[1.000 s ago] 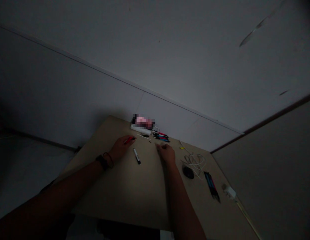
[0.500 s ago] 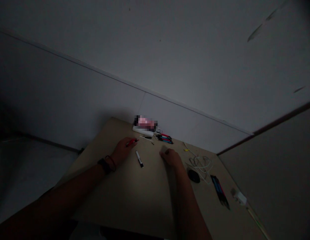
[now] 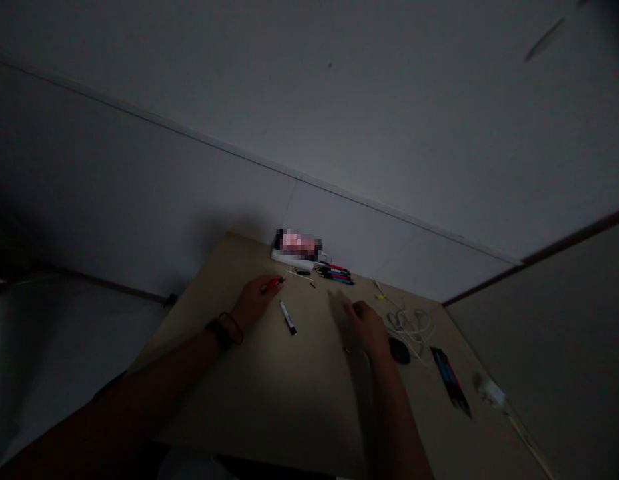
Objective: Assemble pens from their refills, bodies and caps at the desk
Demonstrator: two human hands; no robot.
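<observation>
My left hand (image 3: 256, 297) is closed around a red pen (image 3: 272, 285) with a dark tip, low over the table. Just right of that hand lies a white marker (image 3: 287, 317) with a black end. My right hand (image 3: 366, 325) hovers over the table farther right, thumb and fingers pinched together; whatever they hold is too dark to make out. A tiny piece (image 3: 346, 349) shows beside my right wrist. Beyond the hands are a thin white stick (image 3: 300, 275), a small dark piece (image 3: 313, 286) and a bunch of red, blue and black pens (image 3: 335, 273).
A phone (image 3: 298, 244) with a blurred-out screen leans on a white block (image 3: 292, 261) by the wall. On the right are a black mouse (image 3: 400, 350), a tangled white cable (image 3: 414, 327), more pens (image 3: 452, 381) and a white plug (image 3: 490, 392). Light is dim.
My right hand has moved to the right, away from the left one. The tiny piece beside my right wrist now shows. My left hand keeps the red pen; the view has shifted slightly.
</observation>
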